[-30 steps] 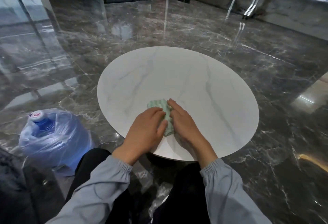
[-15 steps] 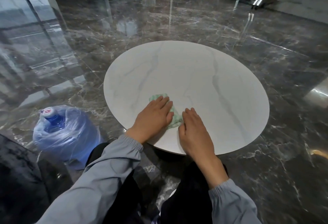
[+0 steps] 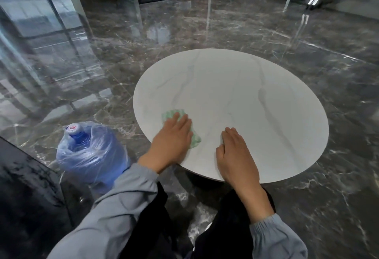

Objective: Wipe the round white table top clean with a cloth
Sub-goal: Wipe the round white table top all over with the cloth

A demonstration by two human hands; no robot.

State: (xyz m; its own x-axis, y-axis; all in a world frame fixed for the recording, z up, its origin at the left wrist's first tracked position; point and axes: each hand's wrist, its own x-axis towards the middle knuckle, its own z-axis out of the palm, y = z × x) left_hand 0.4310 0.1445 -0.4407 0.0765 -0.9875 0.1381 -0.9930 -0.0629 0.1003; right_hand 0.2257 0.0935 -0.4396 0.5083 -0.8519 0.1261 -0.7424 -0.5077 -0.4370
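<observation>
The round white table top (image 3: 256, 94), veined like marble, stands low in front of me. A pale green striped cloth (image 3: 174, 114) lies on its near left part. My left hand (image 3: 172, 137) presses flat on the cloth, fingers together, covering most of it; green edges show beyond the fingertips and to the right of the hand. My right hand (image 3: 235, 154) rests palm down on the bare table near the front edge, a short gap to the right of the cloth, holding nothing.
A large blue water bottle (image 3: 90, 152) wrapped in clear plastic stands on the floor just left of the table. The floor is dark glossy marble (image 3: 205, 30). A black surface (image 3: 24, 187) rises at the lower left. My dark-trousered knees sit under the table's near edge.
My left hand has slid the cloth leftward across the near part of the table. My right hand has come off the cloth and moved apart to the right. The view shifted left.
</observation>
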